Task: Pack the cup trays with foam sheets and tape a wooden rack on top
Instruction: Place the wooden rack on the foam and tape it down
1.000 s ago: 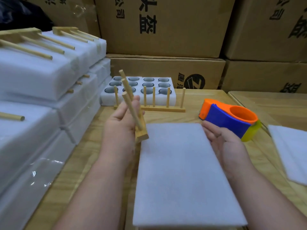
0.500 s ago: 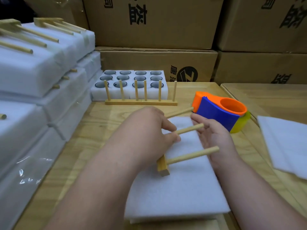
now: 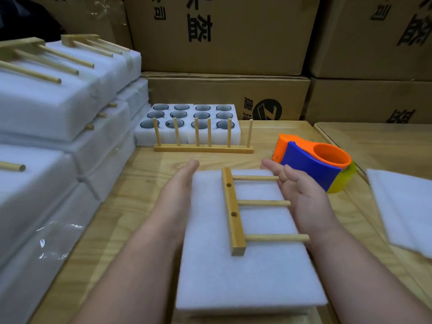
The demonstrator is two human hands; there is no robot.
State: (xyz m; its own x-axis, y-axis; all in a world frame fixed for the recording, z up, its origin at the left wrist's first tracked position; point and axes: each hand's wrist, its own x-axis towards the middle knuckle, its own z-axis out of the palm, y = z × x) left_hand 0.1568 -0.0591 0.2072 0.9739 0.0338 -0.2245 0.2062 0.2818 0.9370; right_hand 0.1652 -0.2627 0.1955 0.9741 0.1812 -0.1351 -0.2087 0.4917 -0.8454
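At lower centre, the foam sheet [image 3: 245,277] carries the rack [image 3: 233,213], pegs pointing right. Your left hand [image 3: 180,190] and right hand [image 3: 301,192] flank it, fingers straight, holding nothing. Beyond, at centre, the cup tray [image 3: 187,134] sits on the bench [image 3: 140,174].

Only the cardboard boxes at the back carry print. The upper box at twelve o'clock [image 3: 222,31] shows black Chinese characters, the largest reading 盔, with 司 to its left, both cut by the frame's top edge. The lower box [image 3: 224,97] bears a round black logo [image 3: 268,109] with a Z-like mark beside partly hidden characters. Boxes at two o'clock [image 3: 374,38] show cropped characters, not legible.
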